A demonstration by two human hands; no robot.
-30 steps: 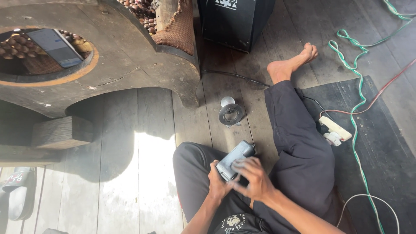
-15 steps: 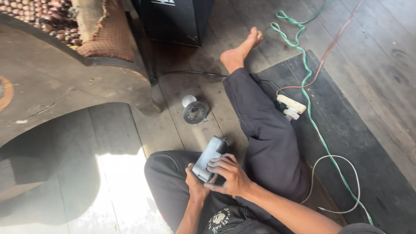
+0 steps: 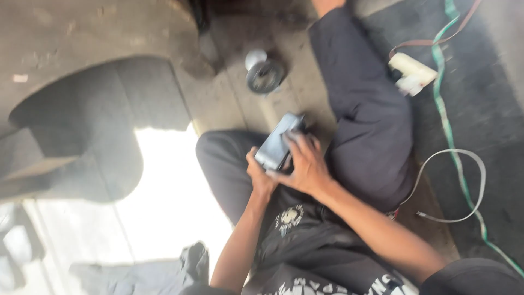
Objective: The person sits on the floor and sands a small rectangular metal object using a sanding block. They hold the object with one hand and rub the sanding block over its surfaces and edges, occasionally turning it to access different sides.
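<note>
Both hands hold the flat grey metal tool [image 3: 279, 143]: left hand [image 3: 261, 176] wraps underneath, right hand [image 3: 305, 164] steadies above.

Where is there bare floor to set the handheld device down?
Free: the sunlit boards left of the bent knee. Crowded: right side, with white power strip, green cord and white cable; ahead, a round metal part.

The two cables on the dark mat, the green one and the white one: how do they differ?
The green cable runs long, top edge to bottom right corner; the white cable is shorter and curls into a loop with a loose end. The green one is flat and bright, the white one pale and rounder. Both lie on the dark mat, crossing near the loop.
</note>
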